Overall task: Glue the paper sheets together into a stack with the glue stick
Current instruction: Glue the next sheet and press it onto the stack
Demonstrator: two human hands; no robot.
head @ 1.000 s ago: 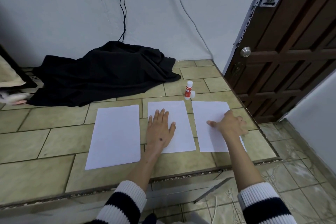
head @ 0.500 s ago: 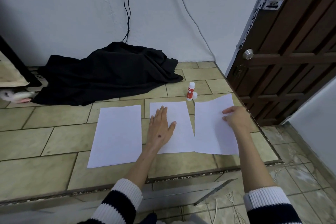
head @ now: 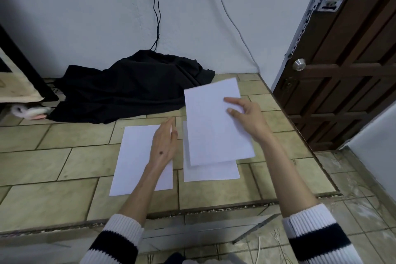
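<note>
Three sheets, right hand lifting one sheet (tilted)

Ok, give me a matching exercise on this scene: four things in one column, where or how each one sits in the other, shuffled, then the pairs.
Things:
1. lifted sheet
2. left sheet
3. black cloth
4. middle sheet

States:
A. heaped by the wall
B. held in the right hand, tilted above the tiles
C. flat, partly hidden under the raised paper
D. flat, with the left hand over its right edge

Pairs: 1-B, 2-D, 3-A, 4-C
</note>
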